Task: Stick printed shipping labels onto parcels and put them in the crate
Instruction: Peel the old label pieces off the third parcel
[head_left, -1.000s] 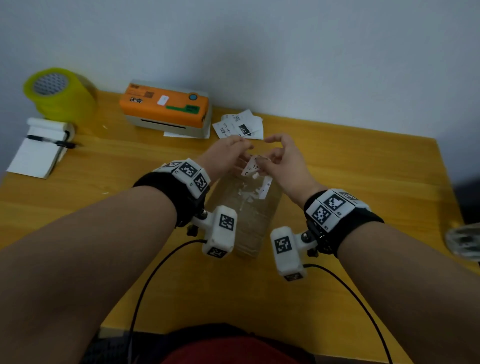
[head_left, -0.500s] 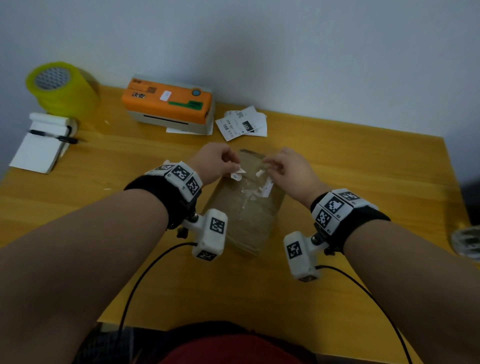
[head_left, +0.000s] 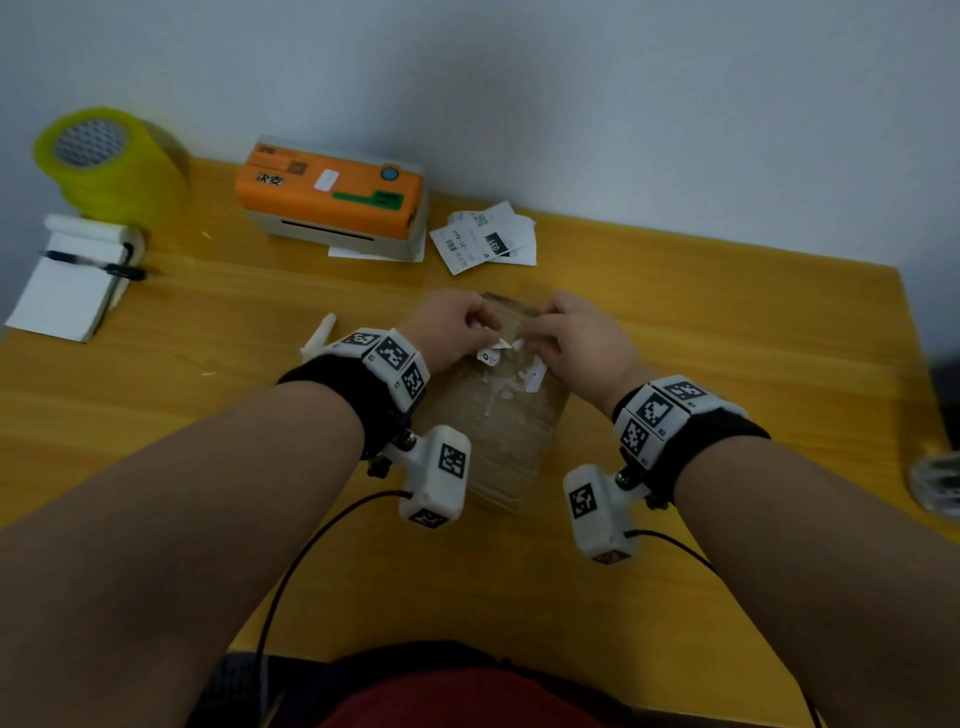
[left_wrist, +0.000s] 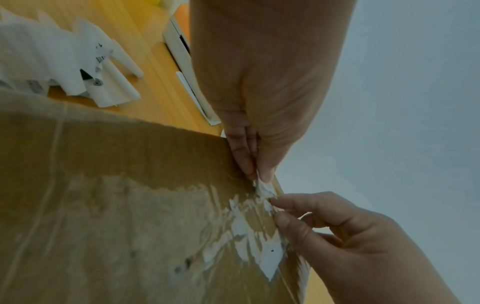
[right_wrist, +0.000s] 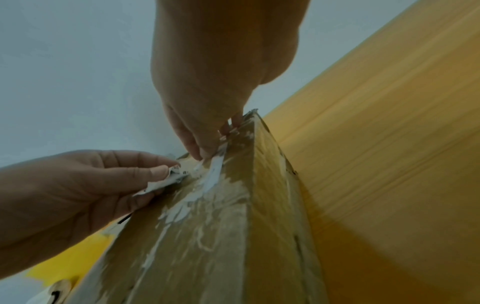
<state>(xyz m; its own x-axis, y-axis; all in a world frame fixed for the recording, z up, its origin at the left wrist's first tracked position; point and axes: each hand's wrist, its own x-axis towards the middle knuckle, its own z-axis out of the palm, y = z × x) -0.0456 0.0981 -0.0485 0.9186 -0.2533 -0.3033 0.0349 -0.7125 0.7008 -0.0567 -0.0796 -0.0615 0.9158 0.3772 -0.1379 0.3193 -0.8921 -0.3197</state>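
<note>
A brown cardboard parcel (head_left: 498, 431) lies on the yellow table (head_left: 727, 322), its top face covered with torn white label remains (left_wrist: 249, 232). Both hands sit at its far end. My left hand (head_left: 485, 332) pinches a torn label piece (right_wrist: 161, 183) between thumb and fingers. My right hand (head_left: 530, 340) pinches a white label strip (right_wrist: 215, 172) that still clings to the parcel top. In the left wrist view the left fingertips (left_wrist: 262, 172) and the right hand (left_wrist: 337, 236) meet at the same scrap by the parcel's edge. No crate is in view.
An orange label printer (head_left: 332, 197) stands at the back, with loose printed labels (head_left: 483, 239) to its right. Yellow tape rolls (head_left: 104, 161) and a notepad with a pen (head_left: 67, 280) are at the far left. A small white roll (head_left: 319, 335) lies beside my left wrist.
Both hands have come down from just above the parcel onto its top face and now pick at the label remains there. The parcel has stayed in place.
</note>
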